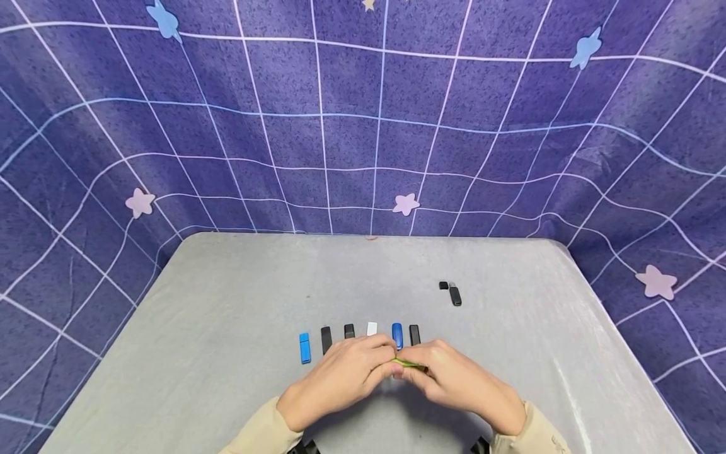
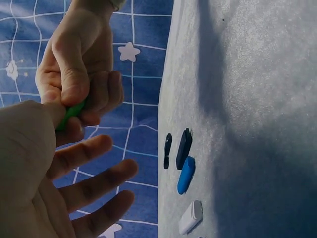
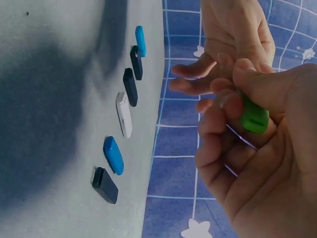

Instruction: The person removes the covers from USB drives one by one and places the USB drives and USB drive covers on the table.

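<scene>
A green USB flash drive is held between both hands above the front middle of the table. My left hand pinches one end with thumb and index finger; its other fingers stretch away in the left wrist view. My right hand grips the other end, thumb on top and fingers curled beneath. The fingertips of both hands meet and hide much of the drive. Just beyond the hands lies a row of flash drives, among them a light blue one, a white one and a darker blue one.
Black flash drives also lie in the row, partly covered by the hands in the head view. Farther back on the right, an uncapped black flash drive lies beside its small black cap. A purple gridded curtain surrounds the grey table.
</scene>
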Tool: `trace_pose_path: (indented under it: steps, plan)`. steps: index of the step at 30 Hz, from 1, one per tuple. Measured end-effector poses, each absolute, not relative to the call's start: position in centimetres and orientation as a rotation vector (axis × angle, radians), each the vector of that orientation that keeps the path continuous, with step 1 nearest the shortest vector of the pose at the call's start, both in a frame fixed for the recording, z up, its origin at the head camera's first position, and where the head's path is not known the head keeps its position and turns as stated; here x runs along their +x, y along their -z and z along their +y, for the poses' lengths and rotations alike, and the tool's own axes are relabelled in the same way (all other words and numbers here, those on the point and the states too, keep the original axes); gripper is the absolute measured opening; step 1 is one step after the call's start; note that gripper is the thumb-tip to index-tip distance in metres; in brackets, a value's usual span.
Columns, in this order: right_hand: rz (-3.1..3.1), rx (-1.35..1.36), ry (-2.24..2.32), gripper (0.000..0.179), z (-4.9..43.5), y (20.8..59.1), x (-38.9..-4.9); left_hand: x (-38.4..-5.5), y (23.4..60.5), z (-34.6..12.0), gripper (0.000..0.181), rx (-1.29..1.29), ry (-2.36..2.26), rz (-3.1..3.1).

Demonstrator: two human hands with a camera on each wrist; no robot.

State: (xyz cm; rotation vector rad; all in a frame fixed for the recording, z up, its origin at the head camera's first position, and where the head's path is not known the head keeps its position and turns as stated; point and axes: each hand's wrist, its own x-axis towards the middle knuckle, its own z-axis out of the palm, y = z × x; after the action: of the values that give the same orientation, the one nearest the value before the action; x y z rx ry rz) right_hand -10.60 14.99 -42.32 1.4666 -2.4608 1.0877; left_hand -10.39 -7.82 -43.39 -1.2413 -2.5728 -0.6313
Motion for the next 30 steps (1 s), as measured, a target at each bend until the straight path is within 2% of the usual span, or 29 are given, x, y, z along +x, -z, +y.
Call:
trace_pose_path:
  steps: [4,8,12,17,22,30]
  plan:
    - [-2.471,1.451,-1.104,0.015,15.0,42.2,-10.6,-10.4,43.4,-7.9,0.033,-1.241,0.63,-2.546]
    - [-2.425,1.438,-1.071,0.013,15.6,42.2,-10.6,-10.8,43.4,-8.7,0.026,-1.218,0.653,-2.541]
    - [-2.418,1.31,-1.039,0.03,16.9,42.2,-10.6,-11.4,43.5,-10.5,0.021,-1.077,0.698,-2.599]
    - [-2.466,1.152,-1.012,0.029,17.5,42.1,-10.7,-11.7,43.5,-11.9,0.007,-0.99,0.698,-2.649]
    - [-2.511,1.026,-0.983,0.024,17.4,42.1,-10.7,-11.5,43.4,-12.1,0.017,-0.97,0.719,-2.645]
    - [-2.631,0.858,-0.995,0.027,17.4,42.2,-10.6,-11.8,43.2,-11.9,0.02,-1.018,0.704,-2.587]
